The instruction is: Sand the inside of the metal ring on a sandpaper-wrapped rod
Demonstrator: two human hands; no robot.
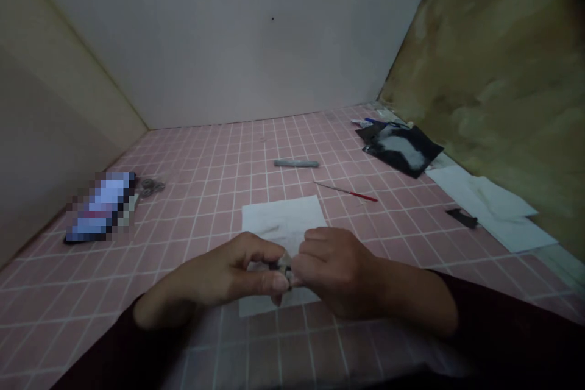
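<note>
Above a white sheet of paper [286, 213] my two hands meet. My left hand [228, 268] is closed in a pinch, thumb and fingers on a small greyish piece [287, 269] with dark parts, whose kind I cannot make out. Curled against the same piece from the other side is my right hand [338, 271], its fingers folded in. What the right fingers hold is mostly hidden. Faint grey smudges mark the paper. Beyond it lie a grey stick [296, 163] and a thin needle file [346, 191] with a red handle.
A partly pixelated phone [103, 207] and small metal rings [152, 186] are at the left. On the right lie black sheets with whitish dust [404, 149], white papers [489, 207] and a dark scrap [461, 217]. Walls enclose the pink checked tabletop [201, 161].
</note>
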